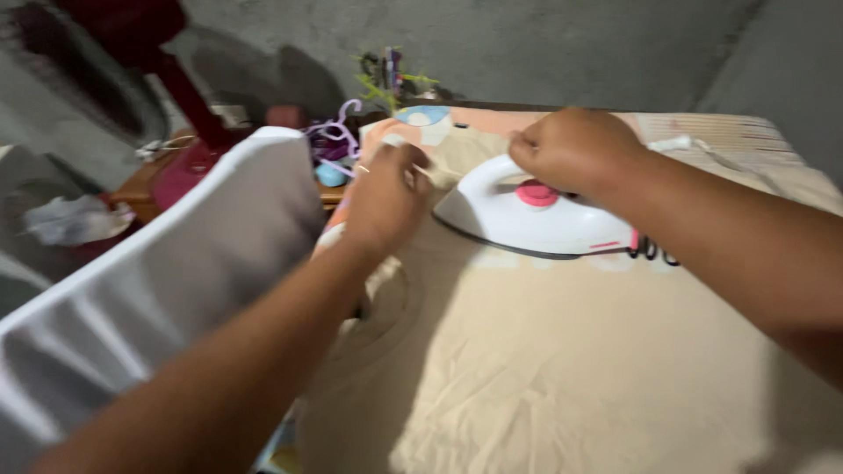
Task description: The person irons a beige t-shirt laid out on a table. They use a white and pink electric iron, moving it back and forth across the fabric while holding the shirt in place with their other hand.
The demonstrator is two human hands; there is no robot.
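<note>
The right hand (575, 149) grips the handle of the white iron (536, 215), fingers wrapped tight. The iron lies long from side to side, its pointed nose toward the left hand (386, 197). That hand pinches the tan cloth (562, 369) just past the nose (the picture is blurry there). Lots of flat cloth lies open below the grip. A white chair (167, 263) stands off to the left.

White plastic chair back (176, 254) at left, red fan stand (189, 105) behind it, purple hangers (338, 132) and a green plant (386, 83) by the grey wall (571, 44), crumpled white cloth (75, 218) far left.
</note>
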